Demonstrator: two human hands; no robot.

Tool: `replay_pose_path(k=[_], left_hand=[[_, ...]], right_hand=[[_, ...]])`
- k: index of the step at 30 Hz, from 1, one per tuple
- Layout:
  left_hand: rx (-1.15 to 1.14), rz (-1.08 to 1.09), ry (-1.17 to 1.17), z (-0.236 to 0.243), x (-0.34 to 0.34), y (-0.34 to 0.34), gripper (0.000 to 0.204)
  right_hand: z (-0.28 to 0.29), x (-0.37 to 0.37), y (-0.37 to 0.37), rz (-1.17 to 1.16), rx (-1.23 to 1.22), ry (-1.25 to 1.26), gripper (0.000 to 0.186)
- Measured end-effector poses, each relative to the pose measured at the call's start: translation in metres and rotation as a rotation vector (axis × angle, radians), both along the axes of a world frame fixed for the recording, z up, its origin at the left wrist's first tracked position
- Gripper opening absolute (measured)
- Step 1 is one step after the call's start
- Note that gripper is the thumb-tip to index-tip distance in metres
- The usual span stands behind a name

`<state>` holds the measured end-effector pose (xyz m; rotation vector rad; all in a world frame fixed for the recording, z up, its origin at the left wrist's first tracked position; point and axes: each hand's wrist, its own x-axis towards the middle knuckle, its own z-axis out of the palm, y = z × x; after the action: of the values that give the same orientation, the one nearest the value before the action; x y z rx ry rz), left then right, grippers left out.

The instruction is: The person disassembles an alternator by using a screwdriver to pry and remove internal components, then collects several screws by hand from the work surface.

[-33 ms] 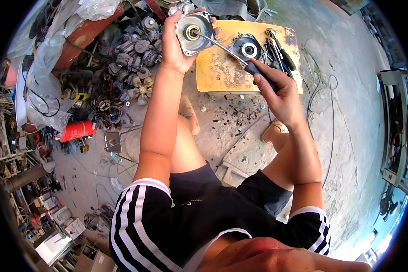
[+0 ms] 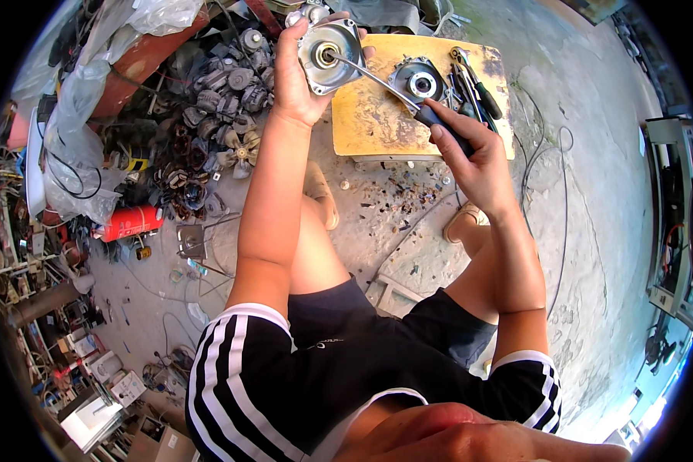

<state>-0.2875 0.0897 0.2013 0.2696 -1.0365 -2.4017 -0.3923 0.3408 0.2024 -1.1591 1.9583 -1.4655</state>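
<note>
Up at the top centre, my left hand [image 2: 299, 98] is closed round a square metal motor end cover [image 2: 343, 68], its hollow side with a central bore turned toward me. My right hand [image 2: 481, 158] grips the dark handle of a screwdriver [image 2: 385, 85]. The long shaft slants up to the left, and its tip reaches into the bore, where the very end is hidden. Just beyond the shaft, a second round metal cover [image 2: 417, 80] with a pale central ring lies on a yellow worn board [image 2: 362, 127].
Hand tools, among them a ratchet wrench [image 2: 481, 91], lie at the board's right side. A heap of motor parts [image 2: 231, 92] fills the floor at left, near a red cylinder [image 2: 133, 222]. Small debris [image 2: 408, 196] is scattered below the board. Cables [image 2: 564, 177] run along the right floor.
</note>
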Motion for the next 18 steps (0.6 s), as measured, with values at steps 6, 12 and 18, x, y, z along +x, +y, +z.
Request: replay_pose_path(k=[6,12,18], left_hand=[[-0.033,0.018,0.016,0.004,-0.001,0.005,0.062],[-0.268,0.063,-0.054,0.007,0.001,0.011,0.060],[-0.367,0.022,-0.093,0.006,0.003,0.010,0.051]], right_hand=[[0.006,-0.001,0.002,0.008,0.034,-0.065,0.034],[0.006,-0.006,0.002,0.067,0.058,-0.230,0.034],[0.008,-0.006,0.004,0.078,0.058,-0.216,0.034]])
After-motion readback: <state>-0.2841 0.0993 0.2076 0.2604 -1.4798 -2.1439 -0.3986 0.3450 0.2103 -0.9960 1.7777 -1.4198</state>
